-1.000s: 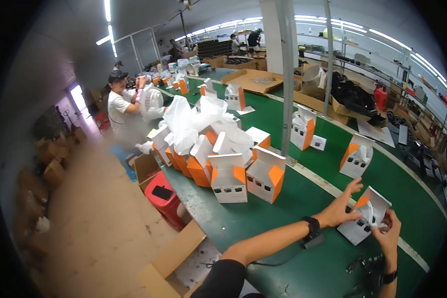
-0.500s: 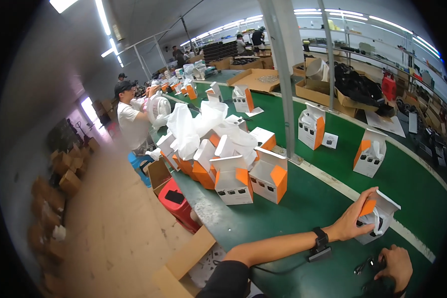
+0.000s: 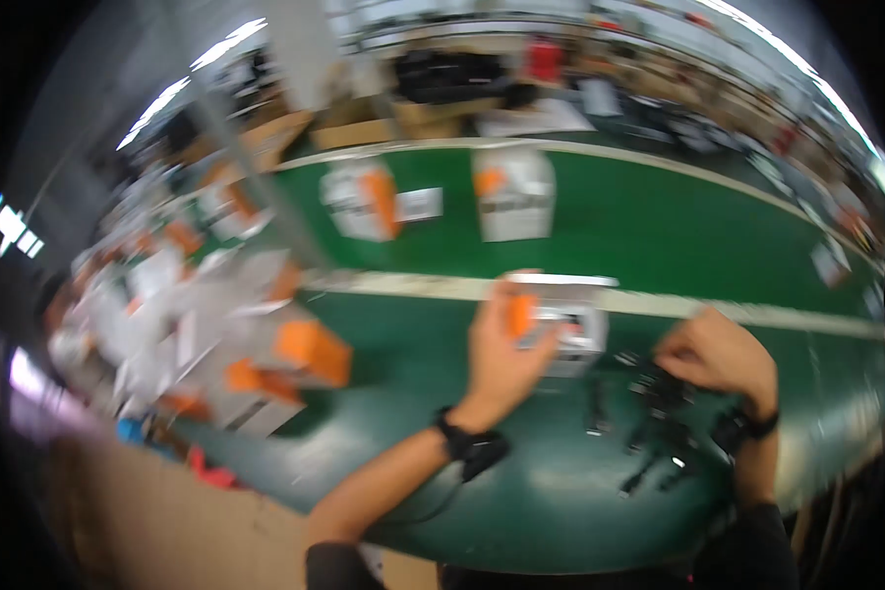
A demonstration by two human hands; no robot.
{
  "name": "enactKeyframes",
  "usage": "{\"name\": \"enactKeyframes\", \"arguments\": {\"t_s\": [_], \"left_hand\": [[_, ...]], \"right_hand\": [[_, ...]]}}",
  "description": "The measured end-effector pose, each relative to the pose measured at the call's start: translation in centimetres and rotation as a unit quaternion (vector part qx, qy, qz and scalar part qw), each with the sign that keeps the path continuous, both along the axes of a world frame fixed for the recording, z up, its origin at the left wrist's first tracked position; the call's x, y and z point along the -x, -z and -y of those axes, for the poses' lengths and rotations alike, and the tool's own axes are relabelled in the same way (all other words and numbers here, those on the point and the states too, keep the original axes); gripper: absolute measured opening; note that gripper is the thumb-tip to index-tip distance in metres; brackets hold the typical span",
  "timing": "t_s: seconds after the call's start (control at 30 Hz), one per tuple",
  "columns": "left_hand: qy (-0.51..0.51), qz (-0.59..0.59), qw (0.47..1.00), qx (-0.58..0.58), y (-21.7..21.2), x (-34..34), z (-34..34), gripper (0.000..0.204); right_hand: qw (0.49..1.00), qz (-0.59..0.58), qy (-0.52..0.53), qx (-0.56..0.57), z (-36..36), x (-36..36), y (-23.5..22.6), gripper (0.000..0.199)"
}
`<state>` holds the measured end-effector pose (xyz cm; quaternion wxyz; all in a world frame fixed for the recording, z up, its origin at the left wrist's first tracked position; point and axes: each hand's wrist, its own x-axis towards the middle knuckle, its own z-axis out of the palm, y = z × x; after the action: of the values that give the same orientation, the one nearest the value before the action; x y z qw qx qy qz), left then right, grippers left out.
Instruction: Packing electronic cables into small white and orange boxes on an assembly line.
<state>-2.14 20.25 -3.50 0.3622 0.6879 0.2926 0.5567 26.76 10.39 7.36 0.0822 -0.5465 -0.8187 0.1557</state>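
Box (image 3: 588, 329), one, in left hand (image 3: 504, 349), two boxes (image 3: 517, 205) beyond, right hand (image 3: 724, 356) at cables (image 3: 664, 391)

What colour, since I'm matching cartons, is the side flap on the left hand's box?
The side flap is orange, seen in the head view.

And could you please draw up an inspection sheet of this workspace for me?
Surface: green tabletop, bordered by a pale strip.
Job's things: open white-and-orange box; dark cable pile, blurred.
Clutter: other boxes and white wrapping crowd the left side.
Hands: left hand grips the open box; right hand is at the pile, its hold unclear.
Cables: besides the pile, a thin cable trails below the left wrist.
Surroundings: cartons beyond the far green strip; details blurred.
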Motion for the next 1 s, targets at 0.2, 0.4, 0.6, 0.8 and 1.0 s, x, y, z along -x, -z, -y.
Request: {"name": "enactKeyframes", "arguments": {"t_s": [0.2,0.4,0.6,0.8,1.0], "left_hand": [[0.059,0.046,0.991,0.110,-1.1,-1.4,0.3,0.058],[0.077,0.064,0.985,0.139,-1.6,-2.1,1.2,0.059],[-0.055,0.049,0.995,-0.071,-1.9,0.4,1.4,0.092],[0.031,-0.031,0.921,-0.388,-6.1,-0.4,5.0,0.072],[0.153,0.033,0.950,-0.269,-5.9,-0.7,8.0,0.042]], "right_hand": [[0.967,-0.224,0.122,-0.007,1.6,-1.1,-3.5,0.016],[0.937,-0.339,0.075,-0.028,2.2,-0.4,-2.8,0.020],[0.946,-0.281,-0.001,-0.160,1.8,4.7,-2.6,0.016],[0.934,-0.244,0.081,-0.247,6.3,4.3,-2.0,0.018],[0.937,-0.216,0.030,-0.275,7.1,4.8,-0.7,0.029]]}}
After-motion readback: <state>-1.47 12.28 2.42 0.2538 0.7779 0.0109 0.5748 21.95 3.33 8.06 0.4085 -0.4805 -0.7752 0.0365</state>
